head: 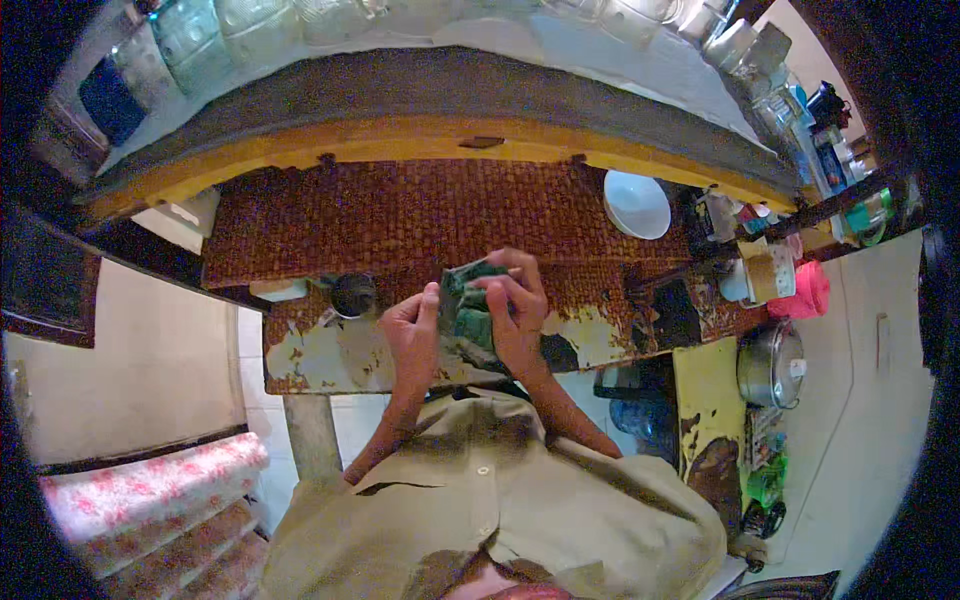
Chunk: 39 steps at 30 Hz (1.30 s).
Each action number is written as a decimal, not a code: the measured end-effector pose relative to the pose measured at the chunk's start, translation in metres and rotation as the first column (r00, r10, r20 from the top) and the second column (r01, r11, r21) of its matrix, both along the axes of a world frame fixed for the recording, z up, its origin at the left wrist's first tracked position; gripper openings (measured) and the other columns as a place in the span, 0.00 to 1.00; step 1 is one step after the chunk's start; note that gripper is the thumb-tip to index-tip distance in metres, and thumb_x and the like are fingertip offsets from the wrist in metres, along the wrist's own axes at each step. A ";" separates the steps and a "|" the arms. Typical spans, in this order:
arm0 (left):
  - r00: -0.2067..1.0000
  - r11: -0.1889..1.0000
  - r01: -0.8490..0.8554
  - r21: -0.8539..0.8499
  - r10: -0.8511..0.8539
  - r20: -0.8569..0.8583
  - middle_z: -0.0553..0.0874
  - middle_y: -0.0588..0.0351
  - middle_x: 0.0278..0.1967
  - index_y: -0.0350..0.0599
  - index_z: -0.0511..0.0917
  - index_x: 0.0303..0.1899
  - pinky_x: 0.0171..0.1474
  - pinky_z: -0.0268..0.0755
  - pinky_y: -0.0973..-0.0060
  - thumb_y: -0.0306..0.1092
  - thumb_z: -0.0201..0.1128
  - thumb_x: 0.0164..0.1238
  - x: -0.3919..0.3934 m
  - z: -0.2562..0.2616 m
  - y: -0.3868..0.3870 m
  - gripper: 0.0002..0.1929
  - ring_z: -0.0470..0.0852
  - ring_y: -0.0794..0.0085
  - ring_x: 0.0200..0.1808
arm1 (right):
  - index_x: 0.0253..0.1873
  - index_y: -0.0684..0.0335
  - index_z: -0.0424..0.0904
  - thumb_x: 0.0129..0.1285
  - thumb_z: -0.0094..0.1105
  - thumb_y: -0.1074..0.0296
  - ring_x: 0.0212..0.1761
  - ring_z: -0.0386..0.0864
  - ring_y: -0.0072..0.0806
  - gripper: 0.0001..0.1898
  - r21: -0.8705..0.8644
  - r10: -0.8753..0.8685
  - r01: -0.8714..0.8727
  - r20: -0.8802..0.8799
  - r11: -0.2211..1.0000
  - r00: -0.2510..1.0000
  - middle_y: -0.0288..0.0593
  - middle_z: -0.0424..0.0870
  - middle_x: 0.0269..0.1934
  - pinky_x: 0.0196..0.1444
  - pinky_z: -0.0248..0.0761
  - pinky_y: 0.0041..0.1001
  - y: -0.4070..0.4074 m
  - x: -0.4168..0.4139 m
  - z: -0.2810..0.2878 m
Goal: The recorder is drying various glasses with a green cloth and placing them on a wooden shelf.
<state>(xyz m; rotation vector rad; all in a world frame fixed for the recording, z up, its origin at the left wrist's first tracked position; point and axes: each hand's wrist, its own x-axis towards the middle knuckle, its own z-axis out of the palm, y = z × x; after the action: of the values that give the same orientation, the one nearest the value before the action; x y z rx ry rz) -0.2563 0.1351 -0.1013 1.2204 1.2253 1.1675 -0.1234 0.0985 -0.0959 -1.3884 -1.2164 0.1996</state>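
Observation:
Between my hands is a dark green, crumpled piece (472, 311); whether it is cloth or a soft packet I cannot tell. My left hand (414, 319) pinches its left edge, with the thumb pointing up. On the other side my right hand (519, 304) grips it with bent fingers, slightly blurred. Both hands are above the front part of a table with a worn, brown weave-patterned cover (405, 217). A dark cup (352, 294) stands left of my left hand. Farther back on the right sits a white bowl (637, 205).
A shelf with a yellow-brown wooden edge (405, 141) spans above the table's back, carrying several clear jars (255, 30). To the right are a pink container (801, 292) and a lidded metal pot (769, 364). Floral fabric (157, 484) covers something at lower left.

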 end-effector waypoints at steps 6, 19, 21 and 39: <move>0.992 0.991 0.127 0.036 -0.127 -0.005 0.60 0.72 0.15 0.44 0.62 0.15 0.22 0.44 0.74 0.39 0.62 0.71 0.004 0.019 0.029 0.26 0.54 0.86 0.20 | 0.29 0.60 0.80 0.39 0.81 0.51 0.31 0.76 0.35 0.22 -0.188 0.210 -0.142 0.422 0.972 0.882 0.37 0.80 0.28 0.33 0.71 0.31 -0.026 0.015 0.067; 0.823 0.863 0.499 0.076 -0.500 0.270 0.78 0.66 0.16 0.33 0.83 0.22 0.20 0.59 0.80 0.36 0.65 0.67 0.024 0.043 0.048 0.17 0.71 0.86 0.17 | 0.39 0.64 0.78 0.48 0.78 0.57 0.34 0.78 0.24 0.21 0.458 0.388 -0.116 -0.561 0.881 0.732 0.36 0.80 0.33 0.39 0.75 0.26 -0.029 0.044 0.026; 0.726 0.872 0.489 -0.020 -0.395 0.563 0.81 0.63 0.17 0.33 0.84 0.23 0.21 0.61 0.80 0.34 0.65 0.67 0.023 0.030 0.050 0.15 0.73 0.84 0.17 | 0.45 0.66 0.77 0.54 0.74 0.57 0.40 0.79 0.26 0.21 0.278 0.311 -0.184 -0.531 0.943 0.788 0.38 0.81 0.38 0.48 0.75 0.26 -0.033 0.041 0.027; 0.934 0.957 -0.034 0.286 -0.072 0.351 0.60 0.70 0.15 0.44 0.58 0.15 0.23 0.46 0.74 0.32 0.57 0.74 0.023 0.029 0.025 0.25 0.55 0.85 0.19 | 0.54 0.65 0.79 0.31 0.86 0.52 0.47 0.81 0.25 0.41 -0.277 0.380 -0.417 -0.180 0.866 0.907 0.40 0.85 0.47 0.55 0.74 0.30 -0.026 0.004 0.037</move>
<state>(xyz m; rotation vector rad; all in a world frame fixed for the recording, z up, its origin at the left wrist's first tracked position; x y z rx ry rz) -0.2329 0.1603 -0.0727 1.1586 0.7856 1.5172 -0.1193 0.0724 -0.0587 -1.3493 -1.4040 0.7861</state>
